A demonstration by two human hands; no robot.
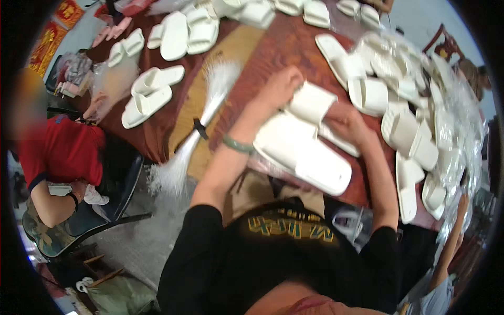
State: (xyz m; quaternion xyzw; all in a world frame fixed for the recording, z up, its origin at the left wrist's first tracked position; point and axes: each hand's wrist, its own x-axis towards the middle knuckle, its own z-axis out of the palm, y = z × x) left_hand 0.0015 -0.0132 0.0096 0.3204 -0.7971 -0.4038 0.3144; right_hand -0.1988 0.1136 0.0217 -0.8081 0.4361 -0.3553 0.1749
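Note:
Over the near edge of the table I have a white slide slipper (313,101) between my hands. My left hand (282,86) is closed on its far left side, by the broad strap. At the strap's right side is my right hand (346,122), fingers curled against the slipper and partly hidden by it. A second white slipper (304,152) lies just nearer to me, in front of the first, toe end pointing right. Whether it rests on the table or against the other slipper, I cannot tell.
Left of my left arm lies a bundle of clear plastic strands (199,126) tied with a black band. A pile of white slippers (399,89) with clear plastic covers the right. More slipper pairs (149,94) lie at the far left. A person in red (63,152) sits left.

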